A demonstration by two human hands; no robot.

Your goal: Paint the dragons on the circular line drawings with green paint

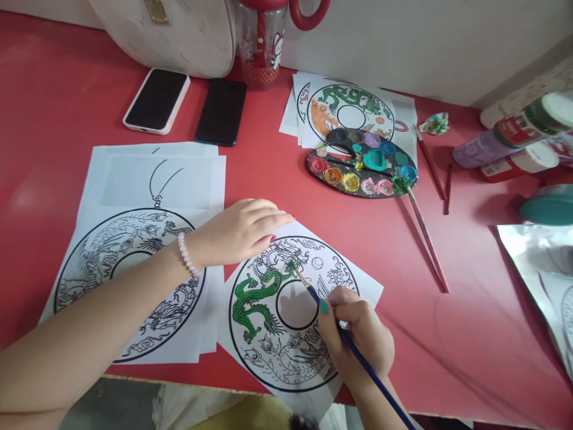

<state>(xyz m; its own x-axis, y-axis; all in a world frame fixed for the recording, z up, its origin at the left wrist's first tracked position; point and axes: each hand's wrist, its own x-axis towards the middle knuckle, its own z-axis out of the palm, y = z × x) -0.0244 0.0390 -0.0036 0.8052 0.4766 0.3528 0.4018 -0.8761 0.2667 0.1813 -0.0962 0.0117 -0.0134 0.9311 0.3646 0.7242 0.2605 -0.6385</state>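
My right hand [358, 334] is closed round a thin blue paintbrush [313, 294] whose green tip touches a printed circular dragon design on a white sheet [286, 310]. Part of the dragon is painted green. My left hand [242, 230], with a pink bead bracelet at the wrist, lies flat with fingers stretched out on the sheet's upper left edge, holding nothing.
Another unpainted circular print [129, 280] lies to the left. A black palette [362, 164] with several paint blobs and a red brush [425, 233] lie behind. Two phones [156, 100], a bag, a bottle, painted sheets [349, 107] and paint jars [514, 143] stand farther back.
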